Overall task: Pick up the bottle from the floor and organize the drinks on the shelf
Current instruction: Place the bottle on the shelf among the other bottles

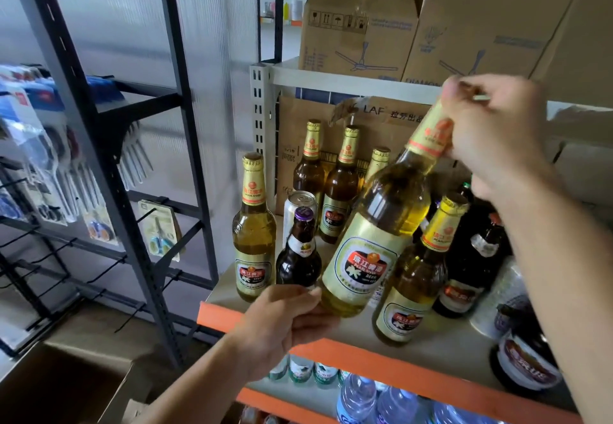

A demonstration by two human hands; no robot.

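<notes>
A large beer bottle [374,234] with a gold label is tilted over the shelf [335,347], its neck leaning to the upper right. My right hand [494,138] grips its neck near the cap. My left hand [285,321] holds its base at the shelf's orange front edge. Several matching gold-label bottles stand around it: one at the left [253,234], one at the right [414,284], others behind [341,185]. A small dark bottle with a purple cap [298,254] stands just left of the held bottle, in front of a silver can [300,205].
Dark bottles [471,258] crowd the shelf's right side. Cardboard boxes [361,25] fill the shelf above, and another box [374,125] stands behind the bottles. Water bottles [358,397] sit on the shelf below. A black rack [132,191] with hanging goods stands left; an open carton [59,387] lies on the floor.
</notes>
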